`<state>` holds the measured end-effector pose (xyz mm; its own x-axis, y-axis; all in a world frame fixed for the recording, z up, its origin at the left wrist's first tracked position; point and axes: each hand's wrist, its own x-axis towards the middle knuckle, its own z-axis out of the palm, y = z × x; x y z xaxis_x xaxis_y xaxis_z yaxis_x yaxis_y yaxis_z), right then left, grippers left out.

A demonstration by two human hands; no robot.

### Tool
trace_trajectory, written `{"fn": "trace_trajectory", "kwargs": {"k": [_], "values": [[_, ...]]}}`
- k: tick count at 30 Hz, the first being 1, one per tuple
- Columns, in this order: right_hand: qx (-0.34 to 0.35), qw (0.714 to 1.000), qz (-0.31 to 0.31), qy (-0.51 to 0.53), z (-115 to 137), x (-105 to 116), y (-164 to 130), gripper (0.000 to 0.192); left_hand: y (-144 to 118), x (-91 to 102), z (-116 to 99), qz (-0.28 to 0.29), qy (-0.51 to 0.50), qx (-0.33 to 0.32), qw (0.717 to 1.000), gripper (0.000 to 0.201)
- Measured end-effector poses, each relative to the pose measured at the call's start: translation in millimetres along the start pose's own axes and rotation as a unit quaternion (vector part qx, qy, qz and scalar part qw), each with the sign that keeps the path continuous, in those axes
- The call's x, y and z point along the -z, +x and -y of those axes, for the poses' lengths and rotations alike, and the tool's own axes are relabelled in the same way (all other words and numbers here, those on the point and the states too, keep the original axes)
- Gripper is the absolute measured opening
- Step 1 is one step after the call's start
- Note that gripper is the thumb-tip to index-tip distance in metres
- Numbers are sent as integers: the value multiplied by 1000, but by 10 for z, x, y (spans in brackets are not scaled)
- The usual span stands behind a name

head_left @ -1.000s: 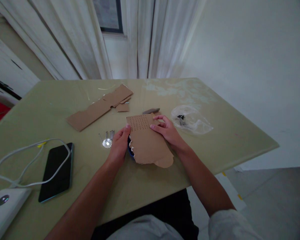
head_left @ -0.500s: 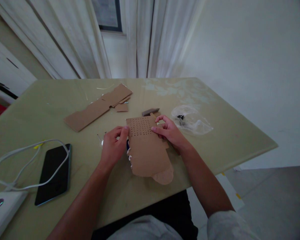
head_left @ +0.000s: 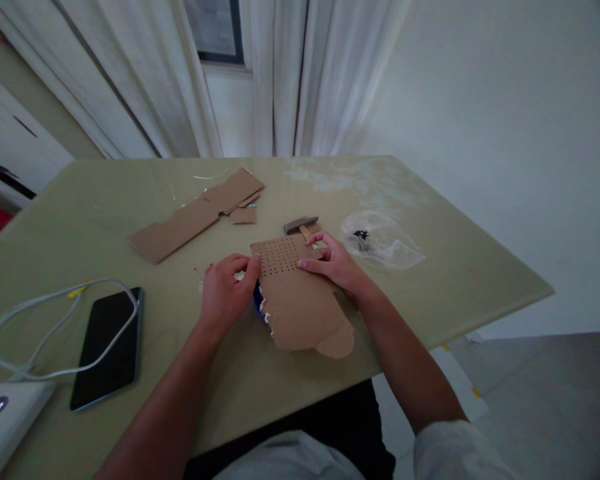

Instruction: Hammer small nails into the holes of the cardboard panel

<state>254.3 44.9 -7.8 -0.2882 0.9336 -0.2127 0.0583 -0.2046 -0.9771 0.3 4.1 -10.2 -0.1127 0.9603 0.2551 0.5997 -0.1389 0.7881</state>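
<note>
Clear plastic bag on the table holds black pieces (too small to identify). Punched cardboard sits toward the table's near edge, partly hiding a blue object; the left hand, fingers curled, pinches its upper left edge, while the right hand, thumb on top, pinches its right edge.

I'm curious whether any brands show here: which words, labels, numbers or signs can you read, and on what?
None can be read.
Flat brown cardboard sheet with rows of dark dots: no lettering visible.
Black rectangular phone-like device: no lettering visible.
White boxy device with a round spot: any marking too blurred to read.
Clear plastic bag: black patch too blurred to identify.
</note>
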Motion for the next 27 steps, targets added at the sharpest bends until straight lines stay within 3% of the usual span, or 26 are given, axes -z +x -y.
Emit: {"fn": "trace_trajectory", "kwargs": {"k": [15, 20, 27], "values": [[1, 1000, 1, -28, -44, 25, 25, 74, 20, 18, -30, 46, -42, 68, 996, 51], [19, 999, -10, -42, -68, 13, 44, 64, 13, -20, 4, 67, -49, 73, 994, 59], [-4, 997, -25, -66, -116, 24, 93, 69, 17, -89, 42, 89, -172, 120, 974, 52]]}}
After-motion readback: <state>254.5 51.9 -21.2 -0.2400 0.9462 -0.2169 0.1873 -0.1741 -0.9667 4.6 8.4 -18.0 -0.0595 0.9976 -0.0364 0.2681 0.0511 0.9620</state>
